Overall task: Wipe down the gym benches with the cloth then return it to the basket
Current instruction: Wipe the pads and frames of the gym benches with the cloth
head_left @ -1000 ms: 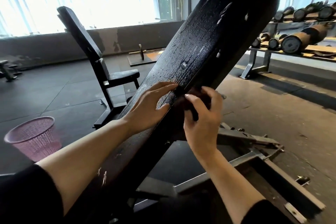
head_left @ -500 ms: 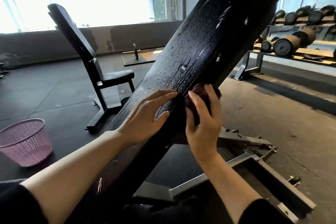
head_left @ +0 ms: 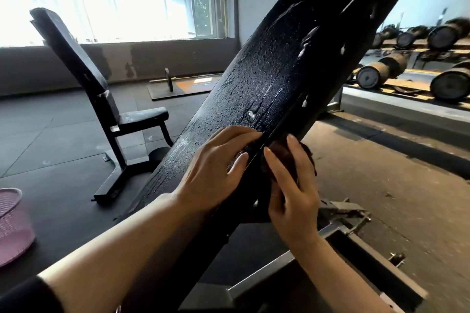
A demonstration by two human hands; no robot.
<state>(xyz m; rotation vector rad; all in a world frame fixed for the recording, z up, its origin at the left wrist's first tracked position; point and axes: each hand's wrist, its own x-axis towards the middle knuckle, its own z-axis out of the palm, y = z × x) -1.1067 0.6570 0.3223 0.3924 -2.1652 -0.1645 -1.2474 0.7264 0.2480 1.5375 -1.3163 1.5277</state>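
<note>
A black inclined bench pad (head_left: 274, 79), wet with droplets, slants up to the right in front of me. My left hand (head_left: 216, 173) rests flat on its lower surface, fingers straight. My right hand (head_left: 292, 193) presses a dark brown cloth (head_left: 305, 157) against the pad's right side edge, fingers wrapped over the cloth. A second black bench (head_left: 106, 99) with upright back stands on the floor to the left. The pink mesh basket (head_left: 12, 226) sits at the far left edge, partly cut off.
The bench's grey metal frame (head_left: 338, 234) runs along the floor at lower right. A dumbbell rack (head_left: 419, 71) lines the right wall. A flat floor plate with a post (head_left: 175, 86) lies near the windowed back wall. Dark rubber flooring spreads between the benches.
My right hand with the cloth has slid a little up along the pad's side edge. The view has shifted, so the basket now sits farther left in view. My left hand stays flat on the pad.
</note>
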